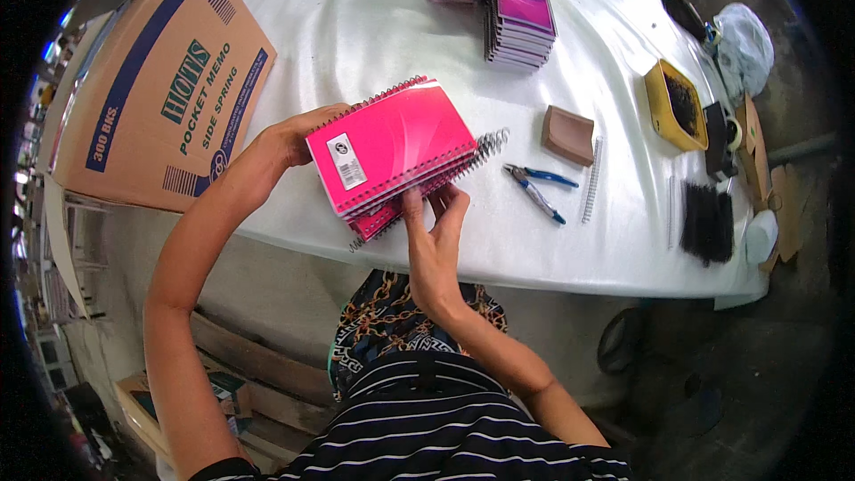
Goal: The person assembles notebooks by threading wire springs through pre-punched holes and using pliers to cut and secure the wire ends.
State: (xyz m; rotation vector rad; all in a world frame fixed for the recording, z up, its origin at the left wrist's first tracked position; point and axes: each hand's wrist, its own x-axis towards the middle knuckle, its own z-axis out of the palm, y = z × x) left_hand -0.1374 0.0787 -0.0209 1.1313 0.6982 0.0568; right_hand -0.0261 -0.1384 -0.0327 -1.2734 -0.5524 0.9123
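A stack of pink spiral notebooks is tilted over the near part of the table, a white barcode label on its top cover. My left hand grips the stack from its far left side, the fingers hidden behind it. At the near edge, my right hand has its thumb and bent fingers closed on the lower notebooks. Loose ends of wire coil stick out from the stack's right side. Pliers with blue handles lie to the right, beside a brown block with a curved top.
A large cardboard box stands at the left. Stacks of purple and pink notebooks sit at the far side. On the right are a loose metal coil, a yellow tub, a bundle of black coils and a plastic bag.
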